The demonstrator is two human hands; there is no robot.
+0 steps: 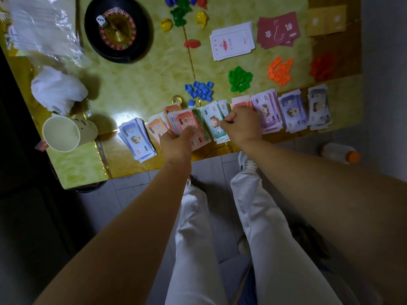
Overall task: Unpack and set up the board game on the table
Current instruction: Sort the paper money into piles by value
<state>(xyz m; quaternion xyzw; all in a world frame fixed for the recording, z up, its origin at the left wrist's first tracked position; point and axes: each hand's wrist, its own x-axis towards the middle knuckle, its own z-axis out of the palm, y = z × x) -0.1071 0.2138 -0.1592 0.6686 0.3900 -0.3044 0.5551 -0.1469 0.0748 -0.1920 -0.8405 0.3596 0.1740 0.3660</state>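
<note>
Along the near edge of the counter [72, 164], I have my left hand [176, 143] gripping a fanned wad of play money [187, 125] while my right hand [243, 124], at its 3 o'clock, pinches a green note [213, 125], likely sorting denominations into separate piles [293, 113].

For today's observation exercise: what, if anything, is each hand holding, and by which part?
The left hand grips a fanned stack of banknotes by its near end; the right hand appears to pinch a green banknote by its right edge.
</note>
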